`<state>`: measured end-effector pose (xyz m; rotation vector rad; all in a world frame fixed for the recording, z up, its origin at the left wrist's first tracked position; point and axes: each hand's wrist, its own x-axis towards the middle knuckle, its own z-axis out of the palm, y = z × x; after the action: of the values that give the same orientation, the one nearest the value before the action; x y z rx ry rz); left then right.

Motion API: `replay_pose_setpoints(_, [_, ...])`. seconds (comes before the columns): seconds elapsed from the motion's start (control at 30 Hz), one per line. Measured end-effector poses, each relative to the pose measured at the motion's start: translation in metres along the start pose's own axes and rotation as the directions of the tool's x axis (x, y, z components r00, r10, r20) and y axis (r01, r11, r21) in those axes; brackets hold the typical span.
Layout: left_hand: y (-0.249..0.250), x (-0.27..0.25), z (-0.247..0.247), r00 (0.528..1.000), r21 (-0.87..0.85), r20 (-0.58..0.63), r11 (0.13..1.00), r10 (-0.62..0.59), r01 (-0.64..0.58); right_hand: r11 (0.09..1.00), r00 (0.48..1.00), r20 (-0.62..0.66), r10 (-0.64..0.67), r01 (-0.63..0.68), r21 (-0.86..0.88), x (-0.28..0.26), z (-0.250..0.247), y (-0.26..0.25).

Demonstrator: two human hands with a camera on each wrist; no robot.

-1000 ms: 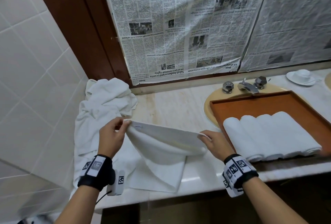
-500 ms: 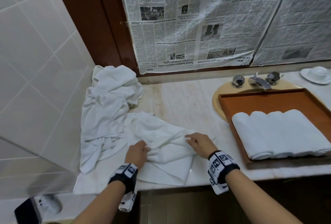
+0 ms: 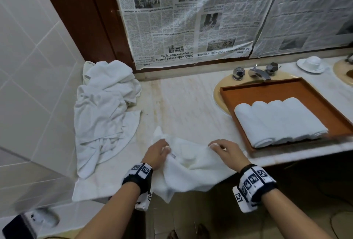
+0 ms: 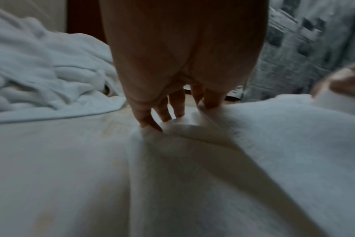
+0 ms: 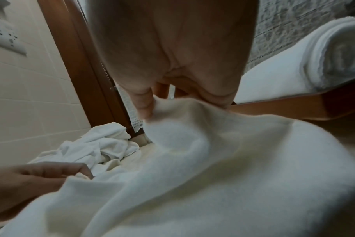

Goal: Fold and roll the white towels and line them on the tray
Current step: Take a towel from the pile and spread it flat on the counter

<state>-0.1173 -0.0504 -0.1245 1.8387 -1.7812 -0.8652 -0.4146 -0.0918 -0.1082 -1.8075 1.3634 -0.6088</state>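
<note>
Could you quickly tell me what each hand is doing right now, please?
Left hand: grip closed on the left end of the white towel at the counter's front edge.
Right hand: grip pinching the same towel's right end.

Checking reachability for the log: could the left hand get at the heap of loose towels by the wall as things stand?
Probably yes, once freed: the left hand grips the towel being folded, and only bare counter separates it from the heap.

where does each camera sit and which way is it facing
Head: looks forward and down at the counter; both hands, left hand and right hand, hold the towel.
Left wrist: looks along the left fingers onto the towel.
Right wrist: looks along the right hand toward the tiled wall.
Shared: head and right wrist show the rolled towels on the tray.
</note>
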Motion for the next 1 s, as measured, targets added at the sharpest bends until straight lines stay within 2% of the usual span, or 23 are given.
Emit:
replay_pose_setpoints(0.13, [0.018, -0.019, 0.011, 0.971, 0.103, 0.24, 0.994, 0.003, -0.028, 0.998, 0.997, 0.055, 0.061, -0.061, -0.012, -0.008, 0.003, -0.007])
replay_pose_setpoints(0.23, [0.028, -0.04, 0.013, 0.92, -0.092, 0.391, 0.996, 0.02, 0.017, 0.999, 0.996, 0.076, 0.043, -0.043, 0.006, -0.02, -0.005, -0.016])
replay_pose_setpoints(0.37, [0.043, -0.061, -0.013, 0.894, -0.384, 0.447, 0.901, -0.011, 0.203, 1.0, 0.998, 0.064, -0.009, 0.008, 0.011, -0.034, -0.034, -0.038])
replay_pose_setpoints(0.5, [0.072, -0.073, -0.06, 0.886, -0.481, 0.463, 0.843, 0.013, 0.239, 0.994, 0.997, 0.001, -0.078, 0.078, 0.078, -0.036, -0.072, -0.06])
replay_pose_setpoints(0.6, [0.088, -0.074, -0.082, 0.932, -0.57, 0.362, 0.793, 0.01, 0.213, 0.981, 0.99, -0.033, -0.135, 0.138, 0.137, -0.033, -0.1, -0.073])
replay_pose_setpoints(0.67, [0.093, -0.069, -0.091, 0.975, -0.612, 0.222, 0.78, 0.015, 0.128, 0.969, 0.983, -0.044, -0.176, 0.181, 0.168, -0.027, -0.116, -0.078])
replay_pose_setpoints(0.73, [0.093, -0.061, -0.096, 0.998, -0.58, 0.066, 0.813, -0.003, 0.041, 0.953, 0.975, -0.048, -0.219, 0.224, 0.202, -0.021, -0.126, -0.079])
replay_pose_setpoints(0.8, [0.088, -0.054, -0.094, 0.999, -0.559, -0.034, 0.829, -0.032, 0.008, 0.945, 0.973, -0.032, -0.229, 0.23, 0.231, -0.019, -0.129, -0.077])
replay_pose_setpoints(0.9, [0.08, -0.052, -0.087, 0.99, -0.53, -0.119, 0.848, -0.082, 0.007, 0.951, 0.98, 0.004, -0.2, 0.193, 0.243, -0.019, -0.123, -0.066])
replay_pose_setpoints(1.0, [0.076, -0.052, -0.093, 0.945, -0.462, -0.298, 0.887, -0.135, -0.019, 0.964, 0.983, 0.006, -0.186, 0.181, 0.195, -0.019, -0.122, -0.057])
